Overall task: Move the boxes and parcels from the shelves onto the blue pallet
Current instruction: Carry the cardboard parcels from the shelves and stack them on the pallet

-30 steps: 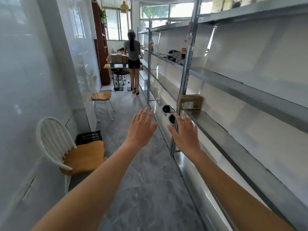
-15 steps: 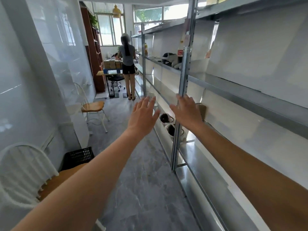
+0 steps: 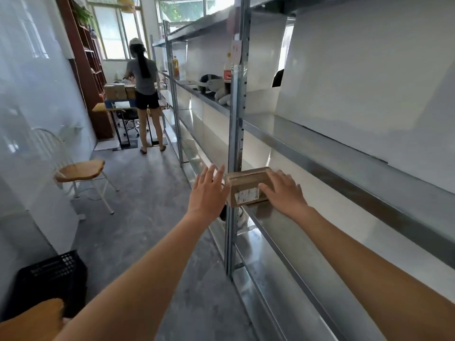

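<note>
A small brown cardboard parcel [image 3: 246,184] with a white label sits at the front edge of a low metal shelf [image 3: 283,232], beside the upright post. My right hand [image 3: 283,193] lies on the parcel's right end, fingers over its top and thumb against the front face. My left hand [image 3: 208,193] is spread flat just left of the parcel, its fingertips close to the parcel's left end; contact is unclear. At the aisle's far end, brown boxes [image 3: 119,91] are stacked on something blue.
A long metal rack [image 3: 234,119] runs down the right side, a white wall down the left. A person [image 3: 145,94] stands at the far end of the aisle. A wooden-seat chair [image 3: 78,168] and a black crate [image 3: 49,274] stand along the left.
I have moved closer to the rack. My right hand has come down onto the parcel's right end, and my left hand has drawn in to its left end.
</note>
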